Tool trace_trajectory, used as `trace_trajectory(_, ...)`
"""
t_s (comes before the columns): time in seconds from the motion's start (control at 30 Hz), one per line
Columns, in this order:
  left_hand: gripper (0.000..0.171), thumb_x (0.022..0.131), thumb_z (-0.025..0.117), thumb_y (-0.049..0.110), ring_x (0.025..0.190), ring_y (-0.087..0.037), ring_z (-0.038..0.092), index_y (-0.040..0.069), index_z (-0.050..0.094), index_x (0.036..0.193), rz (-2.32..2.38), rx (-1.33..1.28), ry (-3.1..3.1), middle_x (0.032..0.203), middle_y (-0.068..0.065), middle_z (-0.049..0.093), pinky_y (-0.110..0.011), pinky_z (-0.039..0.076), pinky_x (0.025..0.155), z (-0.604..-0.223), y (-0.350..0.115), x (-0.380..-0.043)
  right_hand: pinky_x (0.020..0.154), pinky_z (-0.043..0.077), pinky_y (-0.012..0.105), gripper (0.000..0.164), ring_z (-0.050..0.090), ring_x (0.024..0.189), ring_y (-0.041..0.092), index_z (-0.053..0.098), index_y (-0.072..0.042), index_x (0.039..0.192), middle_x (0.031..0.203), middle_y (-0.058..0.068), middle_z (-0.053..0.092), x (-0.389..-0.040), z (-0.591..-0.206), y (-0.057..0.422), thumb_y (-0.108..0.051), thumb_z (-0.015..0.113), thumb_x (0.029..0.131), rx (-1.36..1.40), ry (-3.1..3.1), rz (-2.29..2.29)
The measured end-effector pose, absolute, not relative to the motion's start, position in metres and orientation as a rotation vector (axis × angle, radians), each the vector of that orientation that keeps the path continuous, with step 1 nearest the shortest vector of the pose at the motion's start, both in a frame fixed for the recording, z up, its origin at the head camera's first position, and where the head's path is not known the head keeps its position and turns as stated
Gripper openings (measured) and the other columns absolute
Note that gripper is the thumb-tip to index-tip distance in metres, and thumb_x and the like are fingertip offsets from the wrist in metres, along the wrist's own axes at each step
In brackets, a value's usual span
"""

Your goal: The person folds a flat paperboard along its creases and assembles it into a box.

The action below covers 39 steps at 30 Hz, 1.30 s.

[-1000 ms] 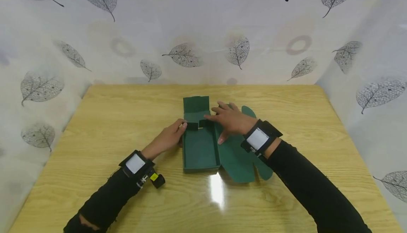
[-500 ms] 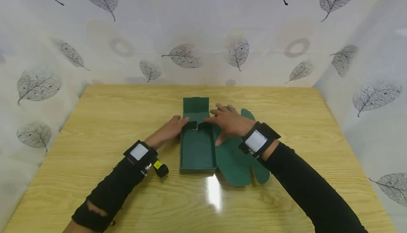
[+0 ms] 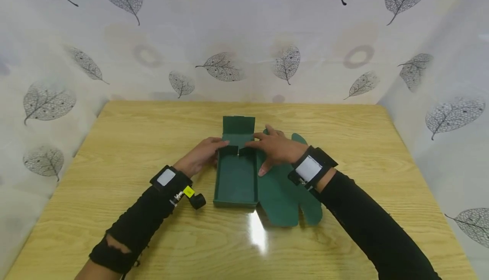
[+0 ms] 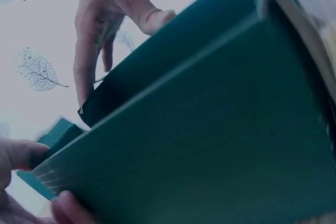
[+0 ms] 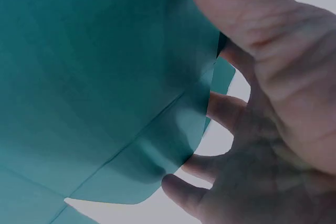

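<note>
A green cardboard box (image 3: 237, 182) lies on the table, its tray facing up and its far end flap (image 3: 238, 125) folded outward. My left hand (image 3: 200, 155) grips the far left corner; in the left wrist view its thumb is inside the rim and its fingers outside the wall (image 4: 184, 145). Two dark tabs, a left one (image 3: 230, 149) and a right one (image 3: 248, 149), fold inward near the far end. My right hand (image 3: 280, 146) is spread at the right side, index finger touching the right tab. Its palm hides part of the lid (image 3: 279, 199).
Wooden table (image 3: 153, 123) surrounds the box on all sides. A white leaf-printed cloth (image 3: 244, 25) hangs behind and beside the table. The lid, with rounded side flaps (image 3: 311, 208), spreads out to the right of the tray.
My left hand has shifted slightly along the left wall, its thumb coming onto the left tab. The box's near end has swung a little left. The right hand has barely moved.
</note>
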<state>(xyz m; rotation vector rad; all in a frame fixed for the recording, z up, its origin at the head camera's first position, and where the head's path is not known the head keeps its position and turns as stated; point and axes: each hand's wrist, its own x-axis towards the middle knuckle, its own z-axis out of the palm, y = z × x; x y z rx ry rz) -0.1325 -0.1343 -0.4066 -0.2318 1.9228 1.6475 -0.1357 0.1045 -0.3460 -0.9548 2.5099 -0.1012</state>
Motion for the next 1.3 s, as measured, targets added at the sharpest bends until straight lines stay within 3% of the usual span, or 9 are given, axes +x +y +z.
trace_trajectory(0.33, 0.05, 0.096, 0.053, 0.043, 0.084, -0.022, 0.05, 0.007, 0.039, 0.127, 1.632, -0.121, 2.175, 0.104, -0.013, 0.052, -0.031, 0.044, 0.073, -0.412, -0.134, -0.124, 0.108, 0.023, 0.058, 0.091, 0.012, 0.14, 0.047, 0.045, -0.01, 0.14, 0.148, 0.017, 0.033, -0.133, -0.351, 0.113, -0.044, 0.082, 0.064, -1.007, 2.587, -0.23)
trace_trajectory(0.5, 0.036, 0.097, 0.054, 0.037, 0.068, -0.019, 0.051, 0.009, 0.049, 0.119, 1.589, 0.027, 2.389, 0.083, -0.011, 0.053, -0.029, 0.044, 0.062, -0.417, -0.133, -0.121, 0.11, 0.025, 0.051, 0.09, 0.02, 0.138, 0.045, 0.048, -0.001, 0.132, 0.142, 0.02, 0.038, -0.132, -0.356, 0.117, -0.046, 0.084, 0.062, -1.052, 2.653, -0.272)
trace_trajectory(0.57, 0.029, 0.098, 0.053, 0.033, 0.062, -0.017, 0.049, 0.012, 0.054, 0.118, 1.51, 0.109, 2.538, 0.076, -0.007, 0.052, -0.029, 0.041, 0.058, -0.418, -0.133, -0.118, 0.111, 0.022, 0.051, 0.094, 0.018, 0.138, 0.046, 0.044, 0.001, 0.133, 0.141, 0.02, 0.038, -0.13, -0.356, 0.118, -0.046, 0.084, 0.062, -1.05, 2.654, -0.294)
trace_trajectory(0.73, 0.029, 0.102, 0.045, 0.025, 0.067, -0.02, 0.045, 0.017, 0.057, 0.127, 1.339, 0.267, 2.738, 0.08, -0.007, 0.048, -0.032, 0.039, 0.057, -0.416, -0.131, -0.114, 0.109, 0.024, 0.055, 0.107, 0.013, 0.14, 0.045, 0.027, -0.006, 0.147, 0.145, 0.017, 0.036, -0.127, -0.357, 0.119, -0.041, 0.084, 0.063, -1.039, 2.62, -0.402)
trace_trajectory(0.93, 0.038, 0.104, 0.035, 0.015, 0.08, -0.021, 0.043, 0.016, 0.049, 0.139, 1.253, 0.35, 2.76, 0.093, -0.009, 0.05, -0.033, 0.038, 0.067, -0.414, -0.135, -0.11, 0.1, 0.033, 0.059, 0.103, 0.023, 0.136, 0.045, 0.031, -0.012, 0.149, 0.141, 0.02, 0.04, -0.126, -0.357, 0.121, -0.039, 0.082, 0.064, -1.135, 2.618, -0.4)
trace_trajectory(1.13, 0.039, 0.105, 0.031, 0.021, 0.08, -0.022, 0.043, 0.016, 0.051, 0.138, 1.294, 0.337, 2.687, 0.092, -0.009, 0.048, -0.034, 0.04, 0.069, -0.409, -0.137, -0.107, 0.103, 0.026, 0.063, 0.101, 0.016, 0.138, 0.049, 0.03, -0.015, 0.15, 0.142, 0.024, 0.038, -0.125, -0.356, 0.118, -0.04, 0.081, 0.067, -1.127, 2.595, -0.34)
trace_trajectory(1.3, 0.042, 0.105, 0.027, 0.026, 0.081, -0.022, 0.042, 0.018, 0.048, 0.14, 1.308, 0.296, 2.635, 0.093, -0.01, 0.047, -0.035, 0.039, 0.074, -0.409, -0.138, -0.107, 0.101, 0.029, 0.063, 0.1, 0.018, 0.137, 0.05, 0.03, -0.016, 0.15, 0.14, 0.024, 0.04, -0.125, -0.358, 0.118, -0.042, 0.079, 0.067, -1.156, 2.612, -0.286)
